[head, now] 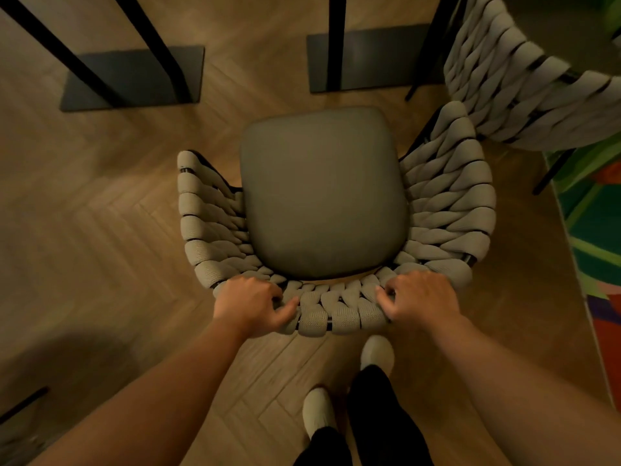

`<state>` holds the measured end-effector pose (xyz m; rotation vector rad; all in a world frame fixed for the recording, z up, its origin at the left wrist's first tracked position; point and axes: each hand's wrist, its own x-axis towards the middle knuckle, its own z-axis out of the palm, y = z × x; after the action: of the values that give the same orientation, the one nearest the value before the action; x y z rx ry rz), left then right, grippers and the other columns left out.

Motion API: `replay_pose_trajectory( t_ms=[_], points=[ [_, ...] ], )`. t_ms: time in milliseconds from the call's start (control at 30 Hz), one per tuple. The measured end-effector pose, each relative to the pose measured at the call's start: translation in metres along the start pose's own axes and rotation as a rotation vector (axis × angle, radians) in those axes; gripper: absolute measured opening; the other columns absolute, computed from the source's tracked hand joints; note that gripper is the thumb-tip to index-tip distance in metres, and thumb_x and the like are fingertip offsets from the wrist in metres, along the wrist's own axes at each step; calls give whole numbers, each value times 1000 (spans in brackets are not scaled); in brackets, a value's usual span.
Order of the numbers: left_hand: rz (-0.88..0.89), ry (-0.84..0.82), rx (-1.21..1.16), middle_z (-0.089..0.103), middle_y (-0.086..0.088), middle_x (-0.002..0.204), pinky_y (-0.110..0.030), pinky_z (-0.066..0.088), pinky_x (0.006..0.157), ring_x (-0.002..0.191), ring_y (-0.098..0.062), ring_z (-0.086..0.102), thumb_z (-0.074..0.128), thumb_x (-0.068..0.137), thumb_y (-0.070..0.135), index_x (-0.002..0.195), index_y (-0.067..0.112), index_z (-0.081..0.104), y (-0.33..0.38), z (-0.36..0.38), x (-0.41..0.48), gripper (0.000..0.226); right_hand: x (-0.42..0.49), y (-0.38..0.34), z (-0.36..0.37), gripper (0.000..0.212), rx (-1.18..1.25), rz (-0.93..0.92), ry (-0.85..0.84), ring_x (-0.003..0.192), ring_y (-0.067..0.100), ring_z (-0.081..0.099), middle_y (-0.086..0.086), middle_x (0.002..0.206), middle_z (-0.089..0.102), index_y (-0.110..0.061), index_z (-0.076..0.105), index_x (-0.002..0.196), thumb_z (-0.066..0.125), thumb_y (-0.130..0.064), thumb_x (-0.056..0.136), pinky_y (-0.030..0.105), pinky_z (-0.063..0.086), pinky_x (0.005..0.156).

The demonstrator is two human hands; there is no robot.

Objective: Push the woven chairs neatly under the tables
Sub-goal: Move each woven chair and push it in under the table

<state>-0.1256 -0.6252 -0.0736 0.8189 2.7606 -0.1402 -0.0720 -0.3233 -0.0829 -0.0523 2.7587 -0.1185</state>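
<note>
Head view, looking straight down. Woven chair [447, 210] sits centre frame on the herringbone wood floor [100, 230], its grey seat cushion [322, 193] facing up and its open front toward the top of the frame.

Left hand [250, 306] on the chair's curved back rail, left of centre; grip closed over the woven straps, fingers curled onto the inner side, thumb lying along the top. Right hand [420, 299] on the same rail, right of centre; grip likewise clamped on the weave, fingers tucked in. Both forearms reach in from the bottom edge.

Two dark flat desk bases [134, 79] and [369, 62] lie on the floor beyond the chair's front, each with a black post rising out of frame. The desk tops themselves are not in view. The chair's front edge is near the right base but apart from it.

Second woven chair [524, 85] at upper right, just beside the first chair's right arm. Bright patterned rug [594, 230] along the right edge. Two pale shoes [378, 353] and dark trouser legs below the back rail.
</note>
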Motion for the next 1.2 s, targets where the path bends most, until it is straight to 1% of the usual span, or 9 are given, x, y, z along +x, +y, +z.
replay_pose_trajectory(
  t_ms=[167,233,367,433,500,567,733,1067,1200],
  points=[
    [-5,18,-17,50,11,55,-21,22,45,47,-2,39,-3,84,79,86,37,72,-18,-9,49,85,42,12,-21,61,14,0,-11,60,14,50,-3,64,56,-24,68,74,25,-62,92,30,48,60],
    [-18,-2,-30,49,12,56,-21,25,46,48,-1,40,2,85,78,87,38,70,-23,-14,66,80,58,19,-31,57,28,-8,-17,61,14,50,-2,64,55,-23,66,72,29,-60,94,31,46,60],
    [-47,11,-63,47,10,53,-23,39,45,47,-3,44,-5,82,81,80,35,69,-33,-20,93,87,79,26,-44,57,60,-4,-10,59,14,52,-2,62,55,-22,63,69,29,-59,95,29,40,56],
    [-51,51,-74,42,11,47,-20,34,42,41,-3,39,1,85,79,71,33,68,-38,-24,106,83,91,28,-50,62,71,7,-13,58,13,54,-2,62,57,-22,63,69,22,-62,92,30,43,56],
    [-54,80,-64,36,12,43,-16,21,40,37,-3,33,13,91,75,63,33,67,-44,-29,122,74,105,31,-56,67,58,13,-13,58,13,53,-2,62,57,-23,65,71,15,-64,88,30,46,58],
    [-47,89,-46,34,13,42,-15,12,43,37,-3,30,26,91,70,61,33,68,-52,-34,138,64,120,34,-63,62,53,6,-23,59,14,53,-2,64,57,-23,65,73,20,-62,92,31,45,58],
    [-8,98,-53,48,11,43,-15,19,43,38,-5,40,31,88,71,65,34,72,-72,-40,180,60,160,44,-80,61,55,22,-13,61,15,52,-2,64,54,-22,66,74,23,-62,92,32,46,60],
    [49,97,-14,49,8,46,-20,22,42,41,-6,41,23,88,74,63,32,67,-113,-67,260,66,237,52,-105,59,43,61,-9,66,15,55,-3,69,58,-24,68,78,26,-62,92,34,51,65],
    [66,86,-29,49,9,46,-22,26,43,40,-6,38,21,89,72,60,30,64,-127,-72,284,67,263,55,-111,64,25,80,20,61,11,50,-5,65,54,-26,69,76,20,-66,90,31,49,59]
  ],
)
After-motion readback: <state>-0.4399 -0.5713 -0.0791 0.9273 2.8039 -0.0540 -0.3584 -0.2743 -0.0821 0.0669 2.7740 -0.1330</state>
